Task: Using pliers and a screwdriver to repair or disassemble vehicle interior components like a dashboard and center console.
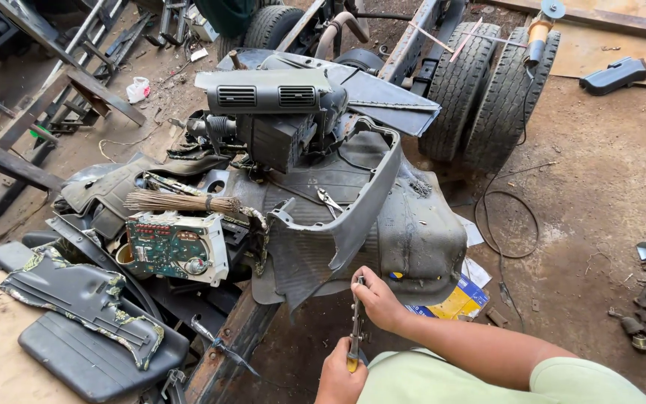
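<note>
Both hands work low in the view, close to the wearer. Left hand (340, 374) has its grip clamped on the yellow handle of a screwdriver (354, 337); right hand (377, 303) pinches the shaft near the tip, fingers closed on it. Tool stands nearly upright, its tip at the lower edge of a grey dashboard shell (353, 202). Vent unit (267, 97) sits on top of the shell. Circuit board cluster (177, 247) lies to its left, a broom bundle (181, 202) above that. Twin tyres (487, 90) stand behind on the dirt floor.
</note>
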